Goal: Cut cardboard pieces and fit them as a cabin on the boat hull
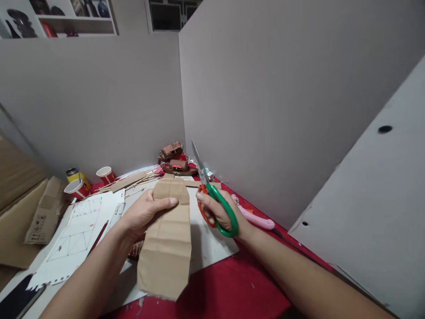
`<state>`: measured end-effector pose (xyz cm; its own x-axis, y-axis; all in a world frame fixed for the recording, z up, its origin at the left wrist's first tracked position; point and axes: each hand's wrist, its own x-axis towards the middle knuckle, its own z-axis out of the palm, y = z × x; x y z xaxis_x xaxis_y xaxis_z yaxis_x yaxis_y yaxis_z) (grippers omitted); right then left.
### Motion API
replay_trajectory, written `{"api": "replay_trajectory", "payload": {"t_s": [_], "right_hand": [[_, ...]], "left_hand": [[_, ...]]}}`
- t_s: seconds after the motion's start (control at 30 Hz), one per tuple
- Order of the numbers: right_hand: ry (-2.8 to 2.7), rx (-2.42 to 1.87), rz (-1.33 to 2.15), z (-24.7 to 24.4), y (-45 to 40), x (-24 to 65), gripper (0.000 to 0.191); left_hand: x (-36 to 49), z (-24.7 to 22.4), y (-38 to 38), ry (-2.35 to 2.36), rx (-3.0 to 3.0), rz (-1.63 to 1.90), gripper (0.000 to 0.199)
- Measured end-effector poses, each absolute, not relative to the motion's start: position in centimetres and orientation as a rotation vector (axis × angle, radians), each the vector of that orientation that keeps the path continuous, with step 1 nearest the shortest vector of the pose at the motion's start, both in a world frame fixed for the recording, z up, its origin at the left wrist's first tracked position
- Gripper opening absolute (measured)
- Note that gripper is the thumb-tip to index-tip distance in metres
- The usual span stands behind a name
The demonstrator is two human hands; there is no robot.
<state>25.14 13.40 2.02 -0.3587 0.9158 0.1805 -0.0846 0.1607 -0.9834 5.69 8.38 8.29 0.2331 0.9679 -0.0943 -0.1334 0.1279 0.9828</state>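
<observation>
A long creased piece of brown cardboard [168, 252], with a narrowed, cut top end, hangs over the white sheet. My left hand [146, 212] is closed on its upper left side, thumb on the front face. To the right, my right hand [221, 210] grips scissors [229, 217] with green and orange handles. The blades point up and to the left, beyond the cardboard's top right, and do not touch it. They look closed or nearly so. A brown textured object shows partly behind the cardboard, below my left hand.
Two brown model boats [177, 166] sit at the back corner. Paper cups [105, 175], a yellow bottle, thin sticks and drawings [75, 235] lie on the left. A pink tool [257, 219] with a cord lies right, beside grey panels [282, 110]. Cardboard boxes [20, 221] stand far left.
</observation>
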Motion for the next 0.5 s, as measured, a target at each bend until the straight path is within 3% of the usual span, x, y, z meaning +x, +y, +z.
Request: {"api": "replay_trajectory", "payload": {"t_s": [0.17,0.3,0.5], "right_hand": [[-1.420,-0.540,1.513,1.6,13.4,25.6,0.039],[-1.450,-0.541,1.608,1.9,12.3,25.7,0.036],[-1.228,-0.631,1.378,3.2,12.7,26.2,0.035]], "left_hand": [[5.6,8.0,7.6,0.999,1.196,0.756,0.031],[6.1,8.1,7.2,0.947,1.212,0.597,0.033],[5.6,8.0,8.7,0.971,1.062,1.048,0.044]]}}
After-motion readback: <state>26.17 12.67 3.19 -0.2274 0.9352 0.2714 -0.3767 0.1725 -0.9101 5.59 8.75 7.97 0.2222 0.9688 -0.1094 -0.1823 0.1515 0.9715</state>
